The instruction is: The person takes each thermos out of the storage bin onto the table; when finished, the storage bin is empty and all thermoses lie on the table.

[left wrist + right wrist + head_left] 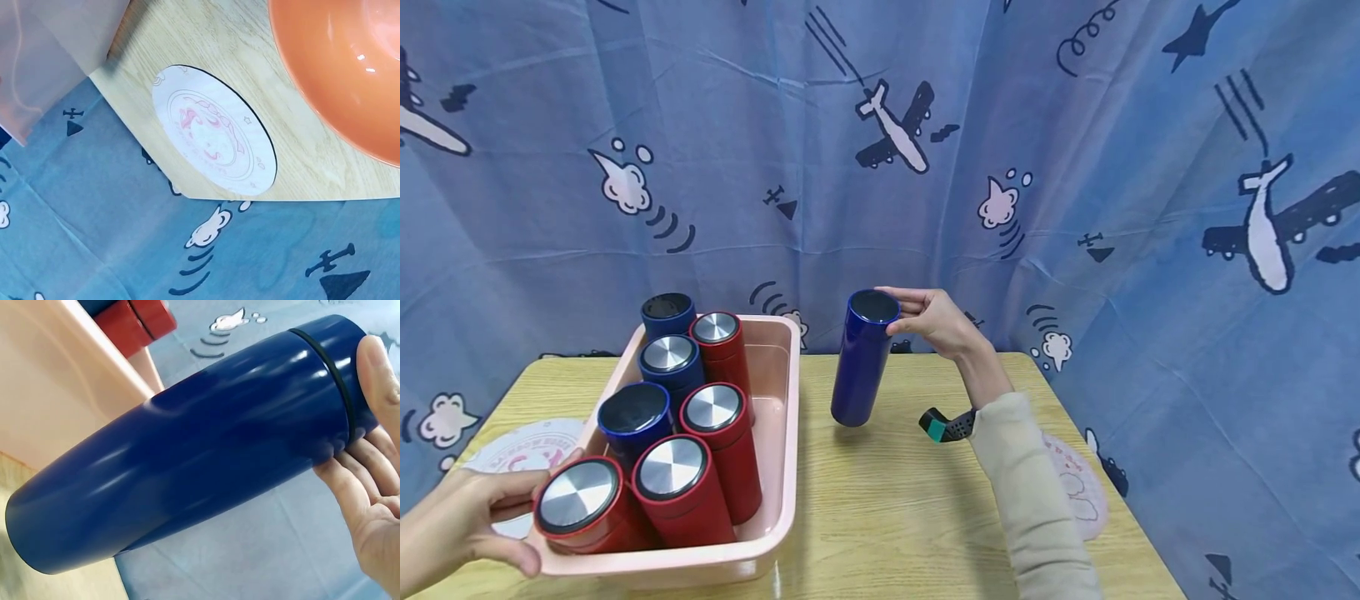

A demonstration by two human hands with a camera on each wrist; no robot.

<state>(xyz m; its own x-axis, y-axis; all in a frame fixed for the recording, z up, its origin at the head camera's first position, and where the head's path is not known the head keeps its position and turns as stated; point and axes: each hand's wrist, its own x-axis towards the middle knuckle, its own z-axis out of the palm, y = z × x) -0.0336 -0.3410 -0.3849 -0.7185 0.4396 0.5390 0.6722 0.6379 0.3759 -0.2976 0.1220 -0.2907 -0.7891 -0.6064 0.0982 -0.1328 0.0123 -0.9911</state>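
In the head view my right hand (938,321) pinches the top of a dark blue thermos flask (862,367), holding it slightly tilted over the table. Up close in the right wrist view, the thumb and fingers of the right hand (369,487) grip the flask (200,450) around its lid end. My left hand (482,517) is at the pink bin's near left corner, its fingers round the silver-lidded end of a red thermos flask (583,497). Part of that grip is hidden. Several red and blue flasks stand in the pink bin (790,433).
A wooden table (865,517) holds the bin on its left side. Round printed mats lie at left (215,131) and right (1075,487), the latter partly behind my sleeve. An orange bowl (337,81) sits left of the bin. A patterned blue curtain (880,167) surrounds the table.
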